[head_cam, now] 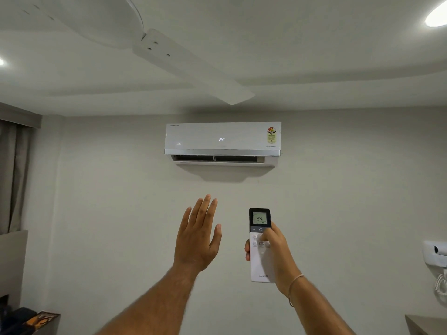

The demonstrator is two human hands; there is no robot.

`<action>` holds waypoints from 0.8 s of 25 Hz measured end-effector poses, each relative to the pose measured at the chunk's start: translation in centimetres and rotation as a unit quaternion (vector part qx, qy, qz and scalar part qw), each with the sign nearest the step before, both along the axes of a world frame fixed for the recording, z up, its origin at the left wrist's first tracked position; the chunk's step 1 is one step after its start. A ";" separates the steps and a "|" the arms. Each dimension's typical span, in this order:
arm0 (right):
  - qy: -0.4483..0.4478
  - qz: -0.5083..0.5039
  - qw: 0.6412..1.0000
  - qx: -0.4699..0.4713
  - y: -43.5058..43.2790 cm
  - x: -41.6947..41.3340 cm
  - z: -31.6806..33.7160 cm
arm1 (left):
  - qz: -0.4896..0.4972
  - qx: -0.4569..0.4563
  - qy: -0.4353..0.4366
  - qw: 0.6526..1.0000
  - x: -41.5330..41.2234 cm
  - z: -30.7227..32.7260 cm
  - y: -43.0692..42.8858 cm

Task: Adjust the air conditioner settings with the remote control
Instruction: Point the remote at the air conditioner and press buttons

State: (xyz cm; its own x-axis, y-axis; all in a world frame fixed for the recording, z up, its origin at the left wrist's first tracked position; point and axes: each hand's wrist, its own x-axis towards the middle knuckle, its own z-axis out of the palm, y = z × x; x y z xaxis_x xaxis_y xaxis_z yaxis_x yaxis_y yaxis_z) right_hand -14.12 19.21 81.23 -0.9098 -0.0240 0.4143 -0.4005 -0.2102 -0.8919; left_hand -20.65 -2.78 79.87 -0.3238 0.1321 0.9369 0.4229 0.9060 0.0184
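Note:
A white air conditioner (222, 141) hangs high on the wall straight ahead, its front panel lit with "24" and its lower flap open. My right hand (274, 250) holds a slim white remote control (260, 259) upright, pointed at the unit, with the thumb resting on the buttons below its dark top. The remote's small screen also reads 24. My left hand (198, 235) is raised flat beside it, fingers apart, palm toward the wall, holding nothing, below the air conditioner.
A white ceiling fan blade (193, 68) reaches across overhead. Grey curtains (14, 175) hang at the left. A wall-mounted hair dryer (436, 255) with a coiled cord is at the right edge. Dark items and a box (41, 319) sit at lower left.

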 end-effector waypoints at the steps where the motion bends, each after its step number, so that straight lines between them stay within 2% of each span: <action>1: 0.001 0.002 1.000 0.001 -0.1 0.0 0.1 | 0.004 0.007 -0.001 1.000 0.0 0.0 0.0; 10: 0.002 0.014 1.000 -0.001 -0.4 -0.2 0.3 | 0.051 -0.002 -0.009 0.999 -0.5 -0.1 -0.8; 20: 0.007 -0.002 1.000 -0.004 -0.1 -0.6 0.8 | 0.051 -0.011 0.005 0.999 -0.7 0.0 -1.1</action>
State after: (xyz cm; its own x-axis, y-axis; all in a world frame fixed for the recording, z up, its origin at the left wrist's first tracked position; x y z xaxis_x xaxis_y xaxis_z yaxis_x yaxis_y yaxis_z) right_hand -14.75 19.14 82.06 -0.9037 -0.0176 0.4278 -0.4144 -0.2152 -0.8843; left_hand -21.35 -3.84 79.86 -0.3268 0.1194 0.9375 0.3292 0.9443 -0.0055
